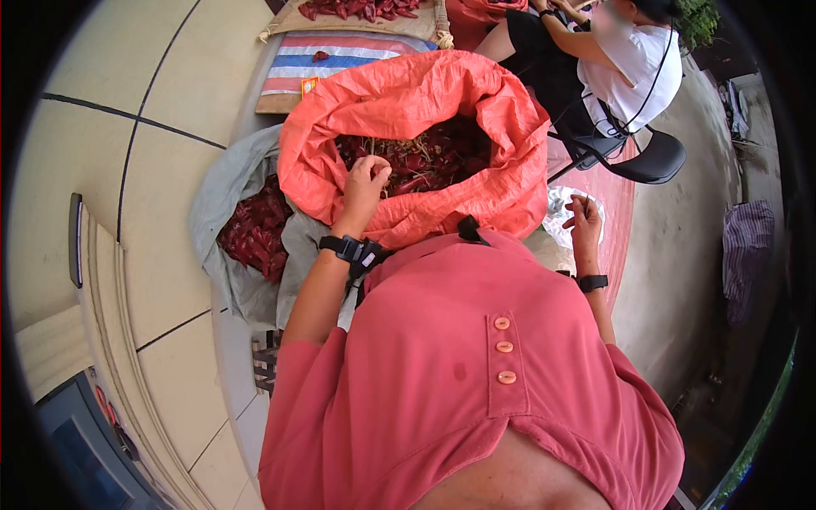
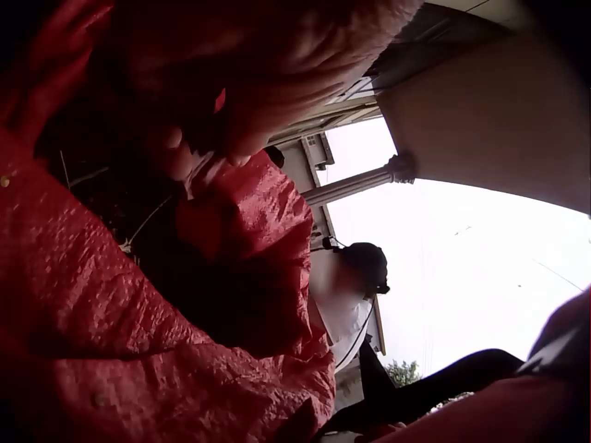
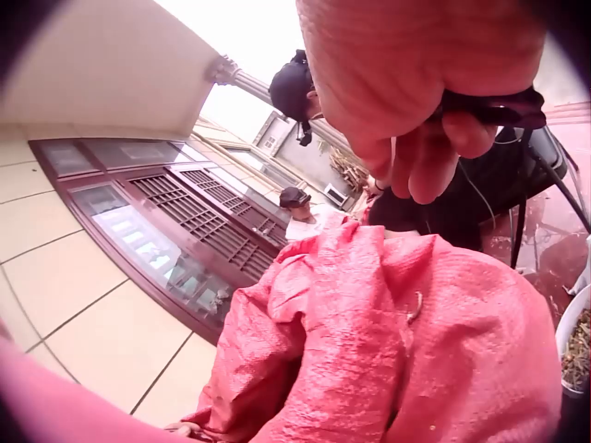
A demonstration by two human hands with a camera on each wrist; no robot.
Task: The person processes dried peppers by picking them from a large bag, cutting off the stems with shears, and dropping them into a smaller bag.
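My left hand (image 1: 367, 183) is over the near-left rim of a large red woven sack (image 1: 416, 89), thumb and fingertips drawn together. In the left wrist view they pinch a small glossy piece (image 2: 199, 173); I cannot tell its kind. Dried red chilies (image 1: 442, 157) with straw-coloured stalks lie inside the sack. Right of the sack, my right hand (image 1: 585, 223) is raised with its fingers bent. The right wrist view shows a dark dried chili (image 3: 499, 109) between its thumb and fingers.
A grey sack (image 1: 208, 191) of chilies (image 1: 257, 229) stands left of the red one. Beyond are a striped sack (image 1: 340, 47) and a tray of chilies (image 1: 361, 8). A seated person (image 1: 629, 68) is at the far right, by a black chair (image 1: 650, 160). White plastic (image 1: 557, 208) lies near my right hand.
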